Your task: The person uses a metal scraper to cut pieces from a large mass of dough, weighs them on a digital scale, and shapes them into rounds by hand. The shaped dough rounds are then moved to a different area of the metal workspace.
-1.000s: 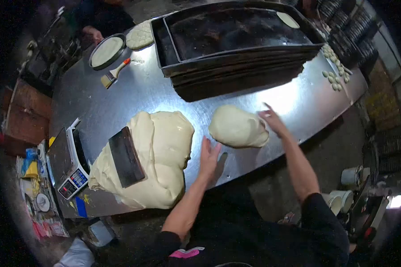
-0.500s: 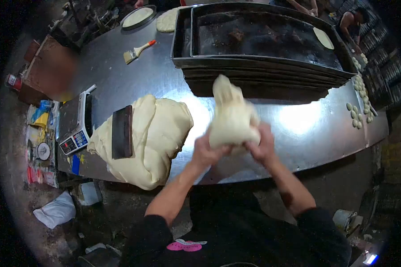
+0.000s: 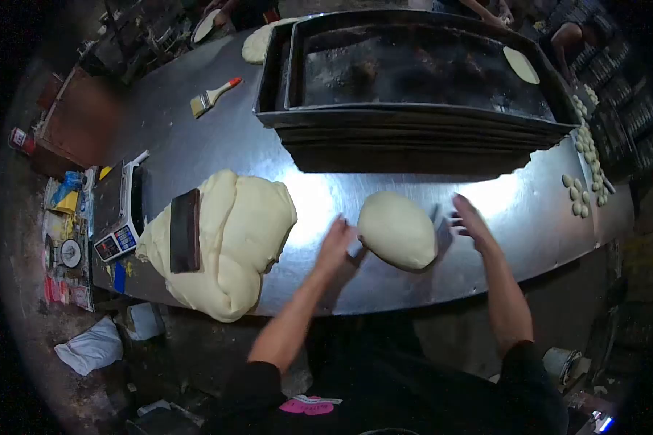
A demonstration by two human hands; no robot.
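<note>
Both hands, left (image 3: 335, 243) and right (image 3: 471, 221), are empty and loosely open beside the dough ball (image 3: 397, 230) on the desk (image 3: 384, 293); honestly, a lopsided grab could stretch or tear it.

One large dough mass (image 3: 232, 232), one dough ball (image 3: 397, 230), one brush (image 3: 214, 97), one scale (image 3: 117, 210), one dark slab (image 3: 184, 232); stacked trays (image 3: 428, 119) and small dough pieces (image 3: 575, 193) blur past exact counting.
</note>
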